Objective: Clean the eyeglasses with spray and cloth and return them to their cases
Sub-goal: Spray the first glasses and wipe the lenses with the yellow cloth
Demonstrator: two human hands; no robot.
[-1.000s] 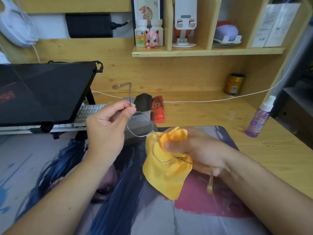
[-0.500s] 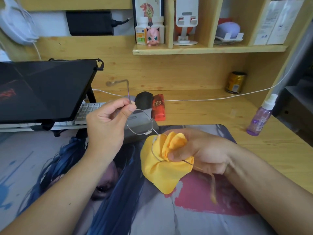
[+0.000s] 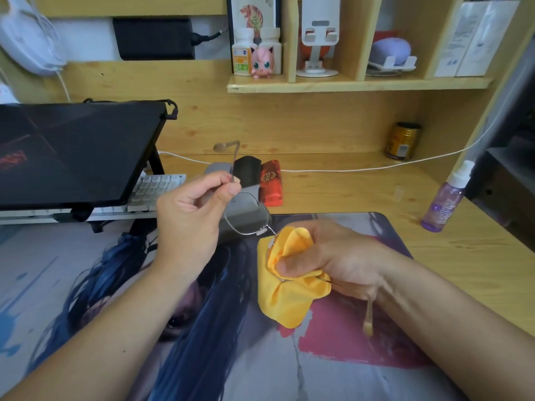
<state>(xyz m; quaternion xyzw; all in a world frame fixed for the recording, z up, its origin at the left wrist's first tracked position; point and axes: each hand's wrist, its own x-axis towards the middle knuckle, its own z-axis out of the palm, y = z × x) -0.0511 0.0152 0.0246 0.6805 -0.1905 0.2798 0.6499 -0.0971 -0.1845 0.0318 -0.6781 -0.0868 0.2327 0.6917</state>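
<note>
Thin metal-framed eyeglasses (image 3: 246, 217) hang in the air above the desk mat. My left hand (image 3: 191, 218) pinches them at the left hinge, with that temple arm pointing up. My right hand (image 3: 327, 257) grips a yellow cloth (image 3: 289, 299) wrapped round the right lens, thumb pressing on the cloth; that lens is hidden. The other temple arm sticks out below my right wrist. Behind the glasses lie a grey case (image 3: 215, 169), a black case (image 3: 247, 170) and a red case (image 3: 270, 183). A purple spray bottle (image 3: 445, 201) stands at the right.
A printed desk mat (image 3: 333, 357) covers the near desk. A closed laptop on a stand (image 3: 72, 151) and a white keyboard (image 3: 150, 192) sit at the left. A gold can (image 3: 402, 141) and a white cable (image 3: 347, 170) are at the back; a shelf (image 3: 359, 83) holds small items.
My right hand has shifted on the cloth over the right lens, bunching it a little differently. The view has tilted slightly. My left hand keeps its pinch on the hinge.
</note>
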